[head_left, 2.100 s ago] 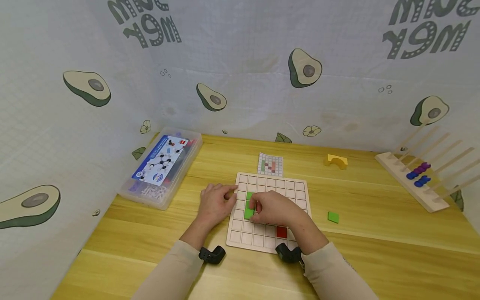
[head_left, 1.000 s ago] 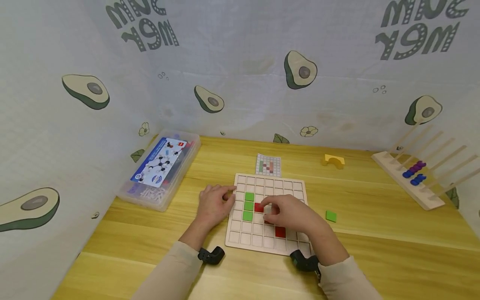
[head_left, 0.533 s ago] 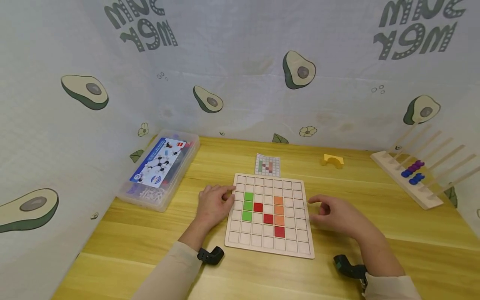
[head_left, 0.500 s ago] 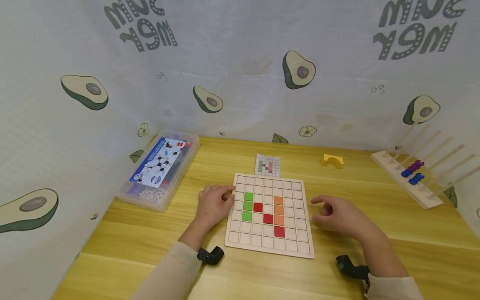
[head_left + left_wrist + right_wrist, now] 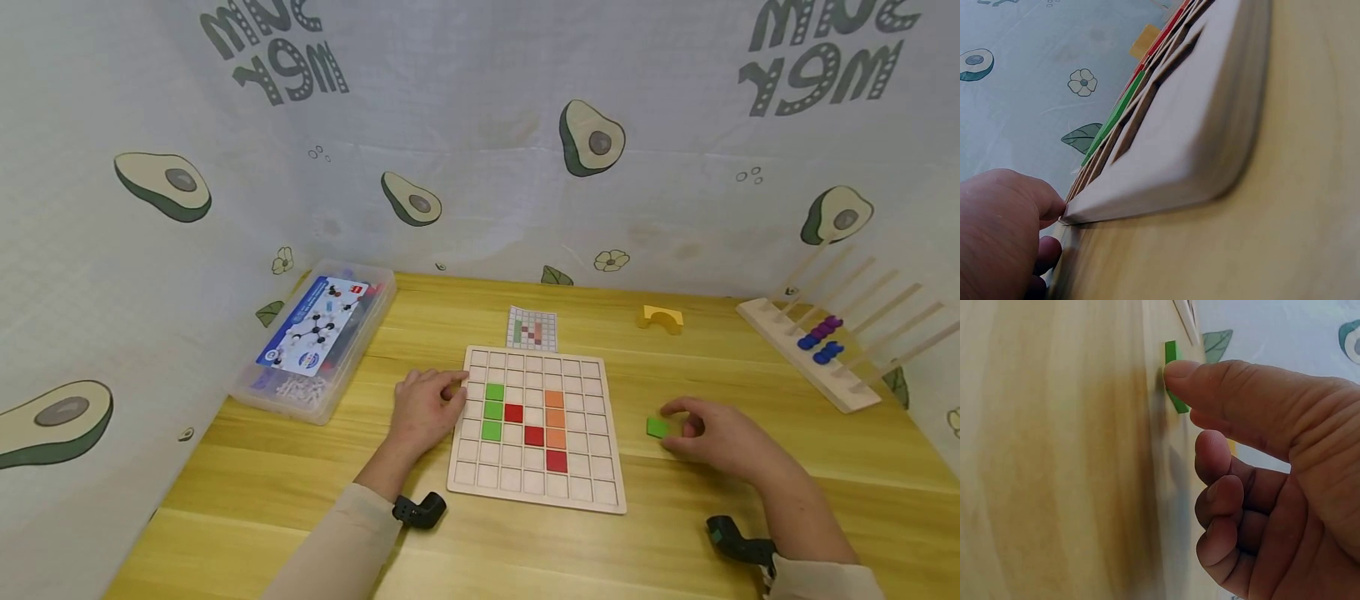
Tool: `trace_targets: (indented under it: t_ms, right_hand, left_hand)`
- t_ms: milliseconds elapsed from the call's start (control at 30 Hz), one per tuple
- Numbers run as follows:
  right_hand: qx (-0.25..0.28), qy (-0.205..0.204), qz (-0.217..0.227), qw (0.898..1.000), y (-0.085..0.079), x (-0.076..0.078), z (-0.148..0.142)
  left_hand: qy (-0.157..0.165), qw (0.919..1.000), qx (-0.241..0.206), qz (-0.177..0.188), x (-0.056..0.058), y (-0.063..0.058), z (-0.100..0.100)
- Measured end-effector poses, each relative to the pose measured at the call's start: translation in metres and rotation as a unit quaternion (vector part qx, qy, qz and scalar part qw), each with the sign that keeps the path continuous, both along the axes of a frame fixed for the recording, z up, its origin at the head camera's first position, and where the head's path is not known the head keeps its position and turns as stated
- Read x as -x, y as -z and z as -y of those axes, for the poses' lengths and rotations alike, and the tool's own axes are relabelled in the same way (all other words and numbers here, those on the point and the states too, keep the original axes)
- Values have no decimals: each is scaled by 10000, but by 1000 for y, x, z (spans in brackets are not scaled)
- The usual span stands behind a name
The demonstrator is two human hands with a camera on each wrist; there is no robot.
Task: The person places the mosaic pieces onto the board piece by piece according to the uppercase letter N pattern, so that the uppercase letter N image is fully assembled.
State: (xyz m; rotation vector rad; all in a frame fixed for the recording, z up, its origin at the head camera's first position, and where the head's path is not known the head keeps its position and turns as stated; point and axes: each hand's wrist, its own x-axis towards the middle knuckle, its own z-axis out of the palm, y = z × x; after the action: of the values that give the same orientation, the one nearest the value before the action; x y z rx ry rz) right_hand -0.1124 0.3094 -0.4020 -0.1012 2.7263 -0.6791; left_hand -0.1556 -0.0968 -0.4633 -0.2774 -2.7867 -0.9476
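A wooden grid board [image 5: 517, 487] lies on the table in the head view. Its squares hold a column of green tiles [image 5: 492, 410], a diagonal of red tiles [image 5: 534, 436] and a column of orange tiles [image 5: 554, 418]. My left hand [image 5: 423, 410] rests at the board's left side, a fingertip touching its edge. To the right of the board lies a loose green tile [image 5: 655, 427]. Thumb and index finger of my right hand [image 5: 723, 435] stand on either side of it, fingertips right at its edges. In the right wrist view, the thumb [image 5: 1184, 370] overlaps the tile.
A small printed pattern card [image 5: 532, 329] lies behind the board. At the left stands a clear plastic case [image 5: 360, 346] with a molecule label. A yellow arch block [image 5: 661, 318] sits at the back, and a wooden peg rack with beads [image 5: 802, 354] at the right.
My right hand has gone from the board's tiles rightward across the table to the loose green tile, uncovering the red and orange tiles. The left hand has stayed at the board's edge.
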Motion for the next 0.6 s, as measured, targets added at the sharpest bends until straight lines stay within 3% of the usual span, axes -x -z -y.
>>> trace_targets:
  t_ms: [600]
  right_hand:
    - [18, -51, -101, 9999, 5, -1, 4]
  left_hand:
    - [-4, 10000, -32, -27, 0, 0, 0]
